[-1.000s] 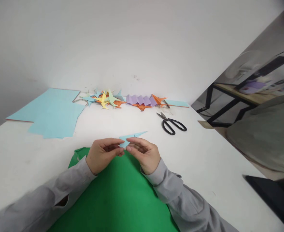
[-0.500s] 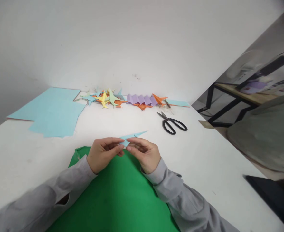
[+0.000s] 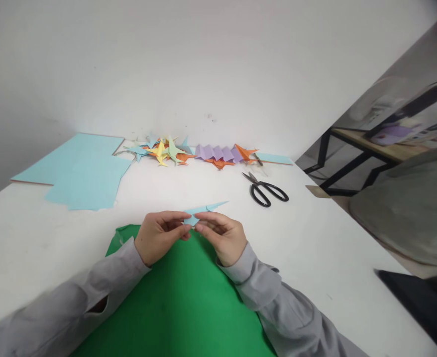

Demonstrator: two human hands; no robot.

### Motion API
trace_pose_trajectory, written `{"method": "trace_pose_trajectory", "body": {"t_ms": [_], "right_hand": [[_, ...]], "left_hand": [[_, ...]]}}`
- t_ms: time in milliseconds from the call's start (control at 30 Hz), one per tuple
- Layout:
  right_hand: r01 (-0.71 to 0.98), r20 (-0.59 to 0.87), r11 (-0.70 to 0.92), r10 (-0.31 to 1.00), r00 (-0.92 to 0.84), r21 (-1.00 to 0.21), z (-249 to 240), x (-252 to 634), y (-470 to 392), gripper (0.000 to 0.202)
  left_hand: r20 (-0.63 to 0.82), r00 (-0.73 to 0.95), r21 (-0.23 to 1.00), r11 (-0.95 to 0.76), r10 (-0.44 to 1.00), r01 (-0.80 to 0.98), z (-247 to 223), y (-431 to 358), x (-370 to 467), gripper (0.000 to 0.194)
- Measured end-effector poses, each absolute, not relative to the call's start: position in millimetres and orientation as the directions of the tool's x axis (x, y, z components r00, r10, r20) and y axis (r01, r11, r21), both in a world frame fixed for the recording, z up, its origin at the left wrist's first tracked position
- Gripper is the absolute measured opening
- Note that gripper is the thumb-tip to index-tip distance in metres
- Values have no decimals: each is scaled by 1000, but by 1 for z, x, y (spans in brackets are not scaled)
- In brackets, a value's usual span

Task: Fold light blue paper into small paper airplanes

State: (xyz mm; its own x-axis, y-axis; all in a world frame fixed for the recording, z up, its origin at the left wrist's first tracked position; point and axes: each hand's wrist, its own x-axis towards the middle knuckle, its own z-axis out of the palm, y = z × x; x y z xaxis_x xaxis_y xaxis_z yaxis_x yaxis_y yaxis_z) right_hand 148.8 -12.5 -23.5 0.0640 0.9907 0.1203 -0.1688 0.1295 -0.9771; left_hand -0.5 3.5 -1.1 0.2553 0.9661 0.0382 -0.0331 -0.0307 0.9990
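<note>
Between my two hands is a small piece of folded light blue paper [image 3: 191, 220], with a thin pointed strip reaching up to the right. My left hand [image 3: 161, 234] pinches its left side between thumb and fingers. The right side is gripped by my right hand [image 3: 224, 237], thumb below and index finger on top. My fingertips cover part of the folds. Both hands are just above the edge of a green cloth [image 3: 181, 292] in front of me.
Black-handled scissors [image 3: 265, 190] lie open on the white table [image 3: 315, 248]. Light blue sheets [image 3: 88, 173] are at the left. Along the wall sit several folded paper figures [image 3: 166, 151] and a pleated purple paper [image 3: 218, 152]. A dark flat object [image 3: 408, 297] is at the right edge.
Almost nothing differs. Both hands keep their pinch on the folded blue paper, and the view has shifted very slightly.
</note>
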Motion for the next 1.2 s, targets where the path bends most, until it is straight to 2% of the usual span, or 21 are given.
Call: {"method": "trace_pose_trajectory", "body": {"t_ms": [500, 767, 1200], "right_hand": [[-197, 133, 142, 989, 57, -970, -24, 148, -13, 19], [-138, 150, 166, 982, 116, -976, -20, 145, -14, 13], [-190, 145, 158, 986, 80, -969, -23, 146, -13, 17]], "left_hand": [[57, 269, 998, -53, 961, -20, -2, 3, -1, 15], [60, 296, 998, -66, 953, 11, -3, 3, -1, 12], [63, 285, 998, -61, 956, -15, -4, 3, -1, 9]]}}
